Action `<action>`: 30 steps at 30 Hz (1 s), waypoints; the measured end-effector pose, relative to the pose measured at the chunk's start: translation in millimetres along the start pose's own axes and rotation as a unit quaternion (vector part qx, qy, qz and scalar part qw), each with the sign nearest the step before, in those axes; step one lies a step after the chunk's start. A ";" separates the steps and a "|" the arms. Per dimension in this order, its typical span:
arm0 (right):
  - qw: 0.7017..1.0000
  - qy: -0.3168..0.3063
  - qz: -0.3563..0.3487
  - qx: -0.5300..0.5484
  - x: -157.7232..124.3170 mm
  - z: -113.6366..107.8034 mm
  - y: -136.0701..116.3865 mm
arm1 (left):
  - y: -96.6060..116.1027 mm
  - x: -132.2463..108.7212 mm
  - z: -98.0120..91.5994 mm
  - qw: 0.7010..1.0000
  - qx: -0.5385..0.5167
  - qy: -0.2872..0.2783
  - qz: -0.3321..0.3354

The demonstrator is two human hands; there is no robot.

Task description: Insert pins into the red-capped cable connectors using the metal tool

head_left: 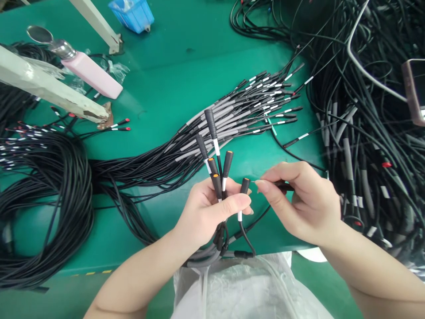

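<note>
My left hand (212, 210) is closed around several black cables. Their black connector ends (227, 164) stick up above its fingers, some with orange tips and white labels. One orange-tipped connector (245, 188) is pinched between its thumb and fingers. Just to the right, my right hand (300, 199) has thumb and forefinger pressed together near that tip. A dark, slim item (284, 186) lies under its fingers, mostly hidden. Behind both hands, a long bundle of black cables with grey ribbed sleeves (219, 119) stretches across the green table (159, 88).
Coiled black cables (76, 195) lie at the left, beside a pale metal leg (56, 88) and a pink bottle (94, 75). A blue bin (133, 13) stands at the back. Tangled cables (345, 133) and a phone-like device (415, 91) are at the right.
</note>
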State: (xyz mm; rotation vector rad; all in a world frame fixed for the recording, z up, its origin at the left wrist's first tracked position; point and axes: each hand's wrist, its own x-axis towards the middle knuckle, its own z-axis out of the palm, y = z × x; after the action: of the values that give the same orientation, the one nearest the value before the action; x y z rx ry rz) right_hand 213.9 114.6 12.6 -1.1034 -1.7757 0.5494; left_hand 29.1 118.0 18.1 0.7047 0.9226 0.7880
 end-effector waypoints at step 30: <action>0.963 -0.028 0.175 0.202 6.6 -3.4 2.0 | -1.0 -0.4 -2.7 0.998 0.014 -0.055 0.009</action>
State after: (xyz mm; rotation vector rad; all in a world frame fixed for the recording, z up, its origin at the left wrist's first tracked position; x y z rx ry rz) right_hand 216.8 121.0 15.8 -1.1184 -1.4297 1.1129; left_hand 26.9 117.7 16.3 0.7754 0.8299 0.7464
